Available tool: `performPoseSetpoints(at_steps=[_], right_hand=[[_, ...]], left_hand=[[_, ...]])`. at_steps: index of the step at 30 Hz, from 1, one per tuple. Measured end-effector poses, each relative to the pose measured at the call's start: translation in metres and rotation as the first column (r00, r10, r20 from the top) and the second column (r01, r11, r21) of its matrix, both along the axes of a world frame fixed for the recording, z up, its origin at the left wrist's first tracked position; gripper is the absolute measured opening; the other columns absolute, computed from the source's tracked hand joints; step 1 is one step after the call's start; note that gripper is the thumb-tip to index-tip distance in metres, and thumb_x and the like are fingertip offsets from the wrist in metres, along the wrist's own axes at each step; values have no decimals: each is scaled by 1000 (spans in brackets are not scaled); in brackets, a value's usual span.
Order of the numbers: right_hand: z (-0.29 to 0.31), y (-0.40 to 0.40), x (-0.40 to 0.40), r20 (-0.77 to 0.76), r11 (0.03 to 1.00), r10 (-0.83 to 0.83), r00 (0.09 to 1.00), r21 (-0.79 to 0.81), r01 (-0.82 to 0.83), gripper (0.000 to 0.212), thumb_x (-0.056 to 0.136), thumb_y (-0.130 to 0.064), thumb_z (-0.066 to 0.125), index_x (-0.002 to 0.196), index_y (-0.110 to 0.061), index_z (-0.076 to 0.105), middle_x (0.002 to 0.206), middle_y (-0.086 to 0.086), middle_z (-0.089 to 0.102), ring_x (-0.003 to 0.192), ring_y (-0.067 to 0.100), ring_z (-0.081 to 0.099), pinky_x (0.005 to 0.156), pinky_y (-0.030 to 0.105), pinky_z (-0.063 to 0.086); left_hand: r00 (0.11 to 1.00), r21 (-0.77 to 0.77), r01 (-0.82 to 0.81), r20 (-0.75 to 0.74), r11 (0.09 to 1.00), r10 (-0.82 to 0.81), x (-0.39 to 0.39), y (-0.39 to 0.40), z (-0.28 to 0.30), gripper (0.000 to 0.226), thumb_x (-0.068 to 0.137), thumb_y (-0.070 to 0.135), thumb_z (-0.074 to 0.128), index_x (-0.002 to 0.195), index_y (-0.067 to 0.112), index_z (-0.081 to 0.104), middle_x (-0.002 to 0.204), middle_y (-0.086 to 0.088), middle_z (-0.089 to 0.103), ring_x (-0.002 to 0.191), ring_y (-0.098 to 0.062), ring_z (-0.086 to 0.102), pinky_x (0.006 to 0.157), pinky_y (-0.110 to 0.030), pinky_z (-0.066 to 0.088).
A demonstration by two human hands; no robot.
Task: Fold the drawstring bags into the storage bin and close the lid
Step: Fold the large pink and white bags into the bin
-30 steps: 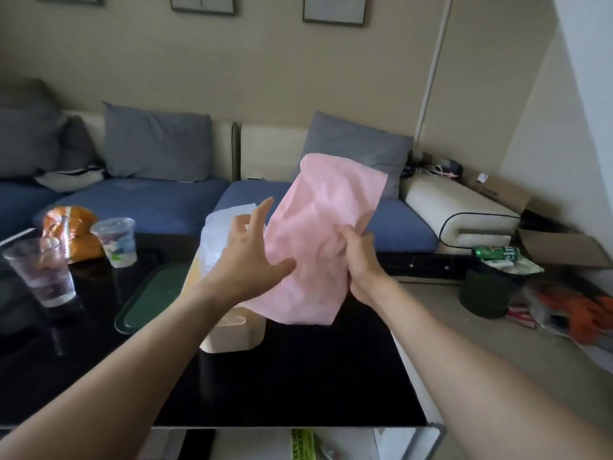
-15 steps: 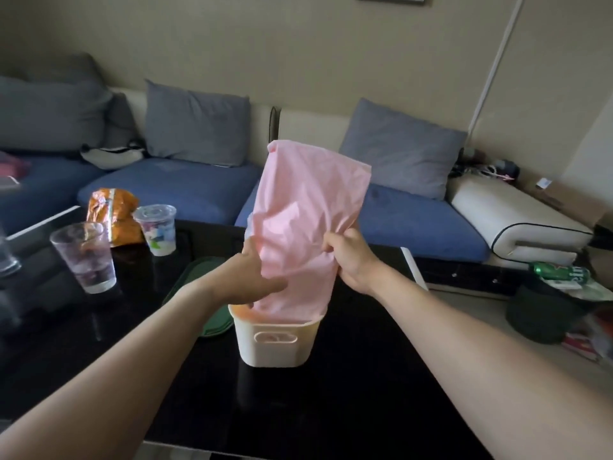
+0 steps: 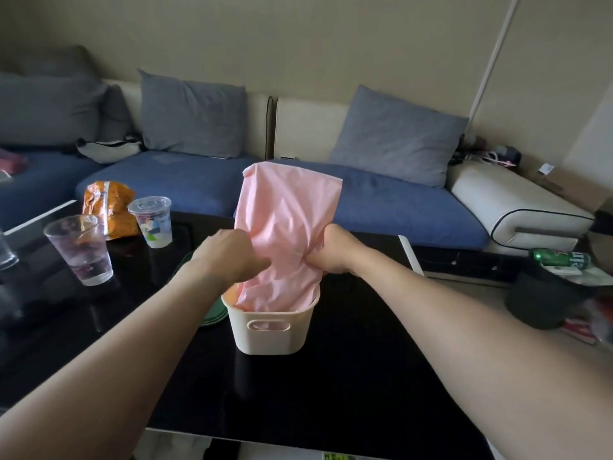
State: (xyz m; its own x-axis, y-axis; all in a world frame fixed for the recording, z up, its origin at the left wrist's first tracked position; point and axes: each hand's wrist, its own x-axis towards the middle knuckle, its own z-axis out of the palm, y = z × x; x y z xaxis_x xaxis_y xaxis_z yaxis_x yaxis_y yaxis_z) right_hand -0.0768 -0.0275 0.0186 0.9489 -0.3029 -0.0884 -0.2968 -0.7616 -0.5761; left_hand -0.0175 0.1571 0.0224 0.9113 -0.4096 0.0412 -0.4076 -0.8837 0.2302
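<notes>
Stuffing step: pink drawstring bag [image 3: 288, 227] upright, lower end inside cream storage bin [image 3: 268, 330] on table [image 3: 365, 376]. Left hand [image 3: 229, 257] and right hand [image 3: 331, 250] both grip bag sides. Next: push down, fold top in, fetch green lid [image 3: 215, 313].

The pink drawstring bag [image 3: 285, 234] is thin, soft, creased cloth with a faint sheen; the cream storage bin [image 3: 270, 327] is smooth matt plastic; the black counter [image 3: 348, 376] is glossy and mirror-like; the cups [image 3: 79, 249] are clear plastic
</notes>
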Motion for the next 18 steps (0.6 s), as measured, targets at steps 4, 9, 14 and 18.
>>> performPoseSetpoints(at_steps=[4,9,14,18], right_hand=[[5,2,10,-103,989,57,993,-128,-70,15,90,-14,66,92,-18,52,96,4,58,82,17,57,65,25,44],[5,6,29,-300,919,135,944,-318,-233,12,91,-16,67,101,-10,64,100,8,62,86,25,61,69,29,49],[-4,2,56,-480,834,-8,877,-487,-259,81,90,-44,66,154,-13,28,153,19,29,141,45,29,114,49,35],[0,8,59,-256,745,-83,963,-658,-110,83,86,-22,68,147,-12,14,151,18,15,135,37,29,103,42,36]], left_hand=[[913,-40,175,380,984,-147,5,-20,-1,108,67,50,82,151,23,19,145,-16,30,130,-38,34,103,-51,37],[926,81,373,-100,924,-365,39,-31,-12,128,61,48,86,153,35,-1,160,-3,3,147,-36,9,114,-57,27],[907,141,360,-284,922,-311,59,-40,-27,141,58,53,88,155,30,-13,154,-6,31,128,-31,47,96,-42,50],[875,98,341,-397,935,-277,68,-39,-46,138,55,54,85,153,32,-9,135,-3,47,112,-28,58,90,-43,56]])
